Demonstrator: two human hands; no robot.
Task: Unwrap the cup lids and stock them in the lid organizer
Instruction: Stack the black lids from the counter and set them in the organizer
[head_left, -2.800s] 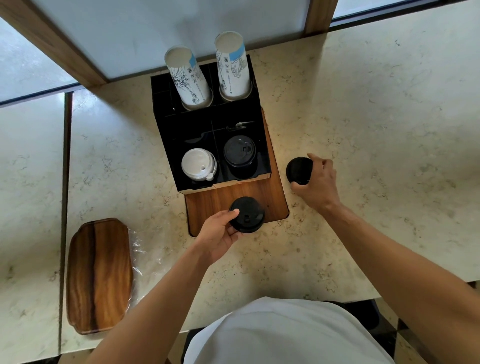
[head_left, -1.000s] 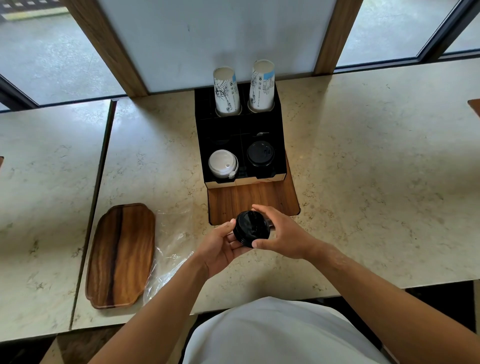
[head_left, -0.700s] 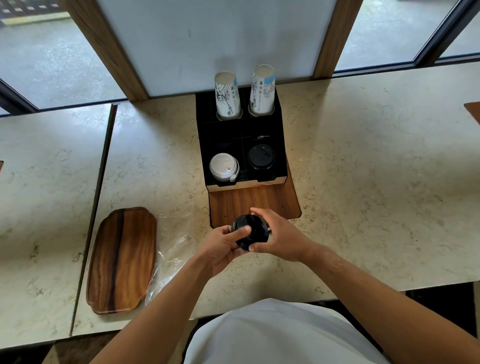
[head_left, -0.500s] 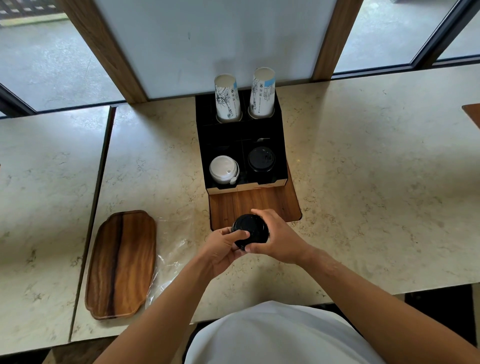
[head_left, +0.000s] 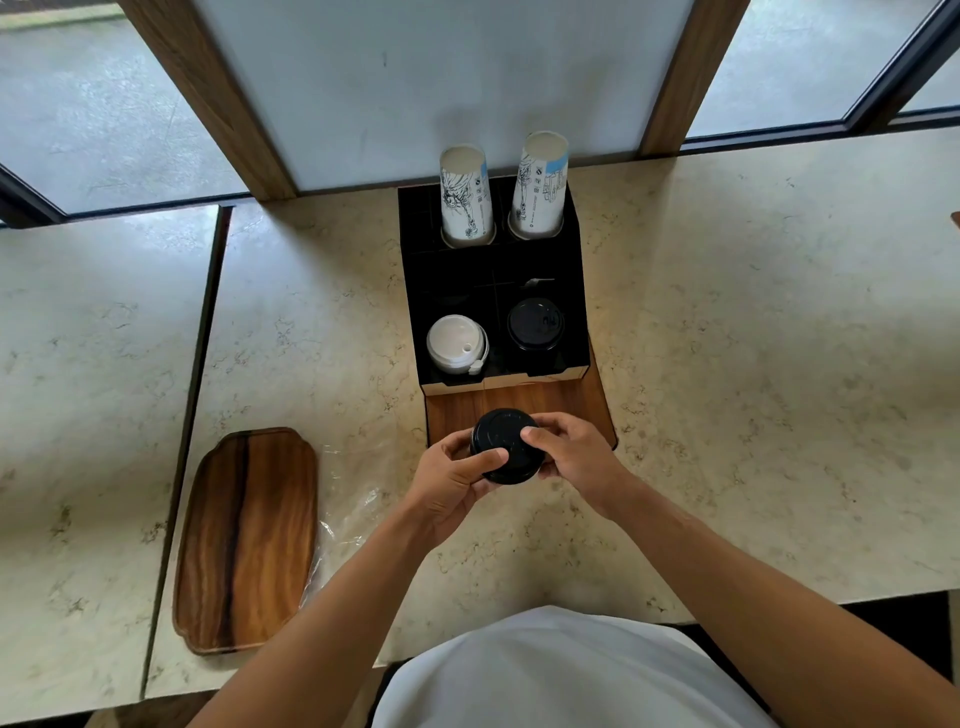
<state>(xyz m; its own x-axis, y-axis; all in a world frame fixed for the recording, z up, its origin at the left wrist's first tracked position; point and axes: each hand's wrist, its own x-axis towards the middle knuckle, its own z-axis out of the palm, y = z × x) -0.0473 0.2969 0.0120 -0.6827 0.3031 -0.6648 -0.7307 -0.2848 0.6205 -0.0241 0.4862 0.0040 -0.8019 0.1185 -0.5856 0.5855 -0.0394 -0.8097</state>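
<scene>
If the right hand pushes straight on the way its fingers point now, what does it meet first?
The right hand points left across the black lid stack it already grips; beyond that, the left hand on the stack's far side, though depth is unclear.

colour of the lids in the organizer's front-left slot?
White lids, seen in the head view; the front-right slot holds black ones.

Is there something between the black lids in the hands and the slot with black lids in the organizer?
Nothing visible. The held lids are just before the organizer; only bare wooden base lies between them and the black-lid slot.
</scene>
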